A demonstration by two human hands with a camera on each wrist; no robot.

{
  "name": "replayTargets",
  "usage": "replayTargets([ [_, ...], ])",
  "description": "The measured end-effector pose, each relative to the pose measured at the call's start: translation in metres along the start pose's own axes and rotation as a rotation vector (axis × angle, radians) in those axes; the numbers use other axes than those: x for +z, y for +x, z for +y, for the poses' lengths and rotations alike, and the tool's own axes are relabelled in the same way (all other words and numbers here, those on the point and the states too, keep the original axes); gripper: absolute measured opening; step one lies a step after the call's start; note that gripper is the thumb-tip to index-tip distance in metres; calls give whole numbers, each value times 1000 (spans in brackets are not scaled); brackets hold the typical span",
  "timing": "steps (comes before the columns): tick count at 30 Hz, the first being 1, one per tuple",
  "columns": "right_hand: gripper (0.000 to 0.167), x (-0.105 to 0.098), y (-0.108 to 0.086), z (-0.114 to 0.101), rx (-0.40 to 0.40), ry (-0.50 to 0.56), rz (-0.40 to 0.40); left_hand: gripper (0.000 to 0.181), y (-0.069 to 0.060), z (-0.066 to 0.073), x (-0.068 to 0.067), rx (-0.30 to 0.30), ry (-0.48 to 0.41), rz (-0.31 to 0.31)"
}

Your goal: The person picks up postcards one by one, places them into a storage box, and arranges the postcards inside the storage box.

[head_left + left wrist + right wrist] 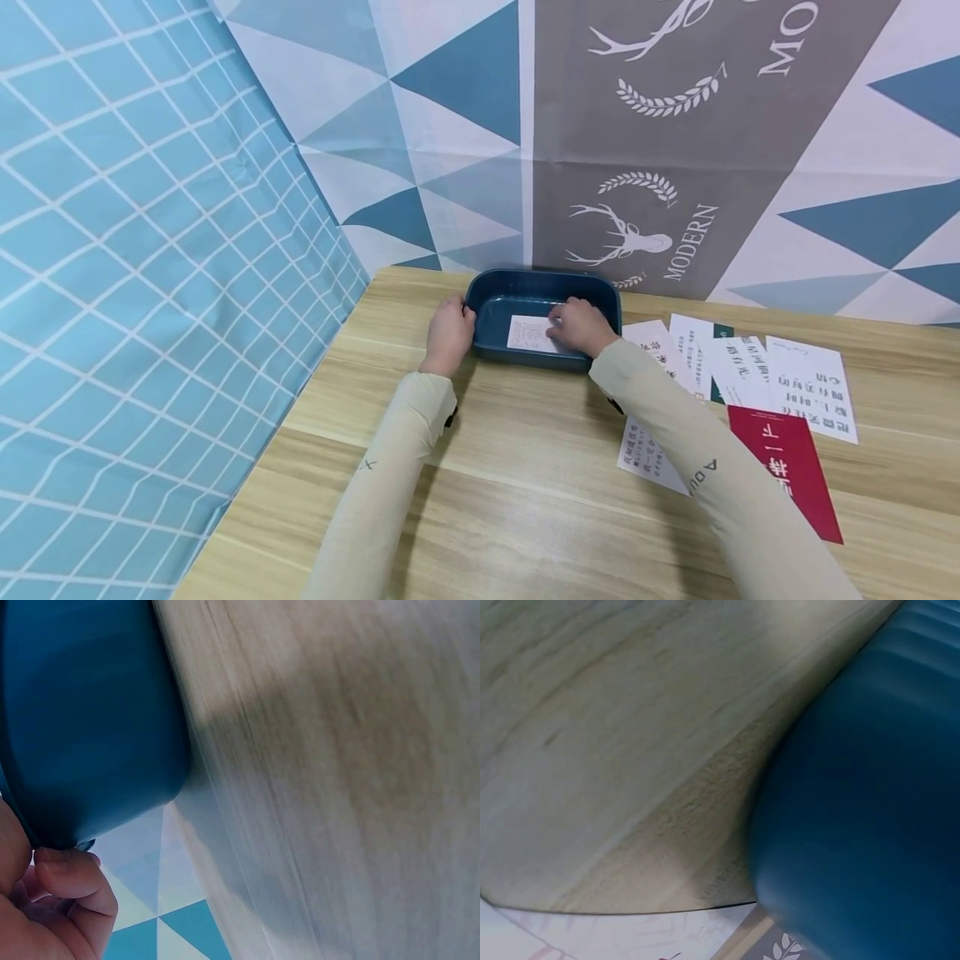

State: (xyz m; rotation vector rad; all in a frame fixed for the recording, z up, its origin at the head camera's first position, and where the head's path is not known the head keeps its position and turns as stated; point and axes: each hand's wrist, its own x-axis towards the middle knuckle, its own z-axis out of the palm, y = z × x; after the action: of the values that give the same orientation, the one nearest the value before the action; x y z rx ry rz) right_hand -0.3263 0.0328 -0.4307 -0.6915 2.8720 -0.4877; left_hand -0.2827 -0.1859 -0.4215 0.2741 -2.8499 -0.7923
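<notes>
A dark blue rectangular basin (495,321) with rounded corners stands on the table against the back wall. My left hand (449,333) grips its left rim; in the left wrist view the curled fingers (79,881) meet the basin's edge. Inside the basin a small white card (528,332) with fine printed lines lies near the floor. Reaching over the front wall, my right hand (581,326) pinches the card by its right edge. The right wrist view shows only the basin's outer wall (855,802), with that hand out of sight.
Right of the basin, several printed cards overlap on the wooden table (517,467), among them a white card (813,383) and a red card (787,467). My right forearm crosses over some of them. Patterned sheeting (465,108) hangs behind, and a blue gridded sheet (135,250) borders the left side.
</notes>
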Motion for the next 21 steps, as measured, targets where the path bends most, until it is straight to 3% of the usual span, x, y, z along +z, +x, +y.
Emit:
replayTargets([
  [10,33,-12,-6,-4,40,16,58,19,0,-1,-1,-2,-19,-10],
  [21,29,-39,-32,-8,62,59,147,21,1,-2,1,10,-14,-2],
])
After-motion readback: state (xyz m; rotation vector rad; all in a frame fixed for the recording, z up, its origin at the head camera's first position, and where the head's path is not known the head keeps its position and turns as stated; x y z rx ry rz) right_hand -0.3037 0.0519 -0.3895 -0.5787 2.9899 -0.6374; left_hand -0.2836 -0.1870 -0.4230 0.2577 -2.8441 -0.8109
